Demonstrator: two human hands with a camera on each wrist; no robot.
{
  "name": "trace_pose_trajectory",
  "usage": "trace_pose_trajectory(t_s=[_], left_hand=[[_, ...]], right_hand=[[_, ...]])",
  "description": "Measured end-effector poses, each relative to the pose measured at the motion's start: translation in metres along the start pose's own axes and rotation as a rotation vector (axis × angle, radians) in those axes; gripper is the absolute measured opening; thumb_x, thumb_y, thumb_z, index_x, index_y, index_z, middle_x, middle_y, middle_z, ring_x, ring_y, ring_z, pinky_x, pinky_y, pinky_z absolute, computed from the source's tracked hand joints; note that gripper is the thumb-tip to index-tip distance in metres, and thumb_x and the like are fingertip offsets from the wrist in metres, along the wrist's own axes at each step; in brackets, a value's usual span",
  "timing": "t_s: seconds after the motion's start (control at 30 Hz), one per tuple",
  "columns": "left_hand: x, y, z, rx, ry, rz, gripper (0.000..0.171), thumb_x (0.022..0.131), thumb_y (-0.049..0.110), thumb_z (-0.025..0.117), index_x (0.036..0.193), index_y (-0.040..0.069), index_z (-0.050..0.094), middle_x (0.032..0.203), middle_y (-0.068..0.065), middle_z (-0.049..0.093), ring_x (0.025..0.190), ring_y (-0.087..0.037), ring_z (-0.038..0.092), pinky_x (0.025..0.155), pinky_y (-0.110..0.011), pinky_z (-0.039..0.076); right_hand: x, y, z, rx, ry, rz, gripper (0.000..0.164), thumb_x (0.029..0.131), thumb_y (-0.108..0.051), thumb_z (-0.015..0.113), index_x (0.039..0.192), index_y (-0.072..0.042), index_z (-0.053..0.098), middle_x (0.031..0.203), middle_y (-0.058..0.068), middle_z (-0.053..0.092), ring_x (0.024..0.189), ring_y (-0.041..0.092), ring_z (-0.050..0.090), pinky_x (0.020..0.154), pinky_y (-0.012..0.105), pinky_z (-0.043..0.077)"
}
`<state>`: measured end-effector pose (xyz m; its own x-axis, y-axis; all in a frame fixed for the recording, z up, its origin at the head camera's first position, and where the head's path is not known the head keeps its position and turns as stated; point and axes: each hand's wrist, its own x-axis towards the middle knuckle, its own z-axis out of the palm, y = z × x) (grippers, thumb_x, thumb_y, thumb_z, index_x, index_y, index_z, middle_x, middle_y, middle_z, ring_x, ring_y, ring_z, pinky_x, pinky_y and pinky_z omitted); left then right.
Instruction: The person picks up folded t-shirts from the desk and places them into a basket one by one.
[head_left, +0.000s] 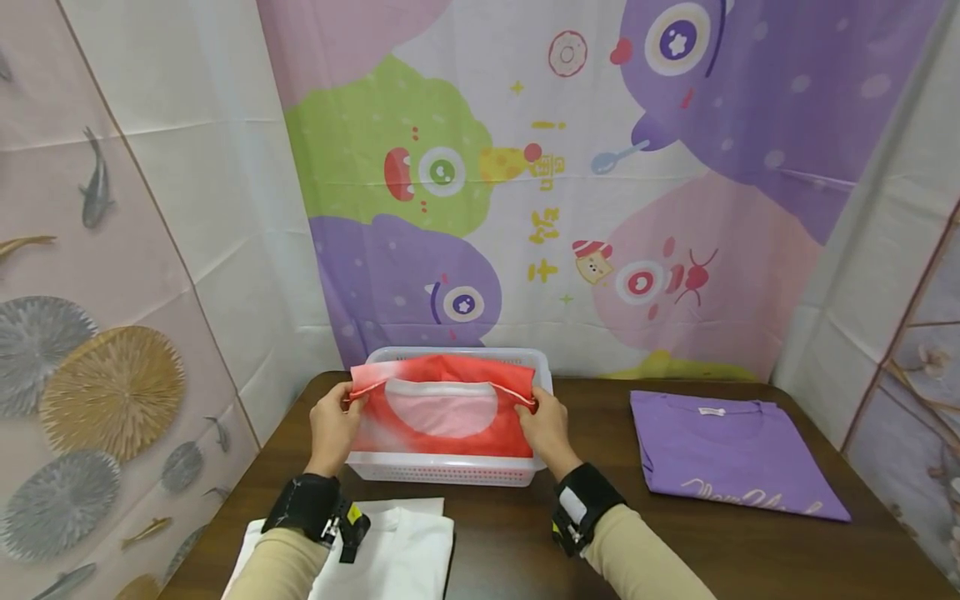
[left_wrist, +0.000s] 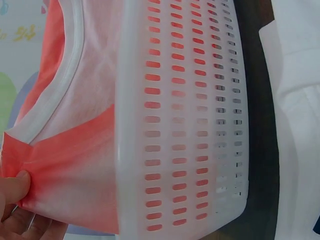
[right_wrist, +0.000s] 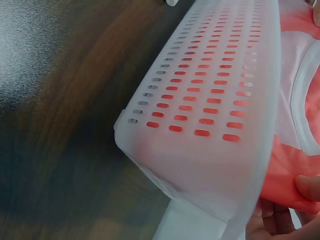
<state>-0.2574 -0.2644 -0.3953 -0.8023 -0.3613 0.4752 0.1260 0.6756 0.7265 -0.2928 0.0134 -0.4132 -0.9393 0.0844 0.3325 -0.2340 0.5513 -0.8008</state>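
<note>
A red and white T-shirt [head_left: 450,417] lies in a white plastic basket [head_left: 442,472] with slotted sides. Its pale round neckline faces up. My left hand [head_left: 334,427] pinches the shirt at its left shoulder, with the thumb on top and the fingers beneath. At the opposite shoulder my right hand [head_left: 546,423] pinches the cloth the same way. Between the hands the neck edge is raised, and the shirt's lower part sits inside the basket. In the left wrist view red cloth [left_wrist: 75,175] stretches from the fingers to the basket rim.
A folded white shirt [head_left: 408,550] lies at the front left of the brown table [head_left: 517,533], partly under my left forearm. On the right lies a folded purple T-shirt [head_left: 727,450] with light lettering. A cartoon-printed curtain [head_left: 555,317] hangs right behind the basket.
</note>
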Motion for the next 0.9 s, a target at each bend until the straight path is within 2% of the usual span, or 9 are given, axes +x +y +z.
trace_pose_trajectory(t_s=[0.07,0.17,0.27,0.3,0.43,0.9], left_hand=[[-0.001,-0.001,0.000,0.000,-0.008,-0.006,0.020,0.089,-0.003,0.058,0.106,-0.011,0.065,0.100,-0.030,0.069,0.089,-0.041,0.068,0.077,-0.045,0.056],[-0.003,-0.003,0.001,0.000,-0.016,-0.010,0.021,0.089,-0.003,0.058,0.107,-0.011,0.064,0.100,-0.030,0.069,0.089,-0.041,0.068,0.078,-0.047,0.056],[-0.004,-0.005,0.001,0.009,-0.019,-0.007,0.021,0.088,-0.002,0.059,0.107,-0.011,0.064,0.100,-0.030,0.069,0.088,-0.042,0.068,0.077,-0.047,0.055],[-0.004,-0.005,0.001,0.012,-0.020,-0.006,0.021,0.088,-0.002,0.059,0.106,-0.011,0.064,0.100,-0.031,0.069,0.088,-0.042,0.068,0.077,-0.048,0.055],[-0.005,-0.007,0.002,0.017,-0.025,-0.011,0.022,0.088,-0.002,0.060,0.107,-0.012,0.064,0.100,-0.031,0.069,0.088,-0.042,0.068,0.078,-0.049,0.055],[-0.008,-0.015,0.008,0.035,-0.017,-0.003,0.018,0.086,-0.003,0.061,0.101,-0.011,0.066,0.095,-0.030,0.070,0.085,-0.041,0.068,0.075,-0.045,0.055]], right_hand=[[0.004,0.012,0.008,0.000,0.019,-0.033,0.010,0.085,-0.009,0.067,0.088,-0.001,0.062,0.077,0.015,0.066,0.070,0.027,0.055,0.061,0.030,0.042],[0.005,0.017,0.012,-0.004,0.016,-0.032,0.011,0.086,-0.010,0.066,0.092,-0.002,0.063,0.080,0.015,0.067,0.071,0.026,0.056,0.062,0.031,0.044],[0.003,0.015,0.012,-0.005,0.002,-0.003,0.012,0.086,-0.009,0.066,0.094,-0.001,0.063,0.084,0.017,0.069,0.074,0.027,0.058,0.064,0.033,0.046],[-0.001,0.006,0.008,-0.009,-0.018,0.032,0.012,0.086,-0.006,0.066,0.095,0.001,0.063,0.087,0.019,0.070,0.076,0.029,0.059,0.066,0.035,0.047],[-0.005,0.000,0.006,-0.041,-0.039,0.061,0.011,0.087,-0.006,0.065,0.094,0.001,0.063,0.089,0.020,0.070,0.077,0.028,0.059,0.066,0.033,0.047],[-0.004,0.003,0.012,-0.070,-0.050,0.078,0.016,0.086,-0.006,0.065,0.099,0.003,0.065,0.095,0.022,0.071,0.079,0.030,0.062,0.071,0.039,0.052]])
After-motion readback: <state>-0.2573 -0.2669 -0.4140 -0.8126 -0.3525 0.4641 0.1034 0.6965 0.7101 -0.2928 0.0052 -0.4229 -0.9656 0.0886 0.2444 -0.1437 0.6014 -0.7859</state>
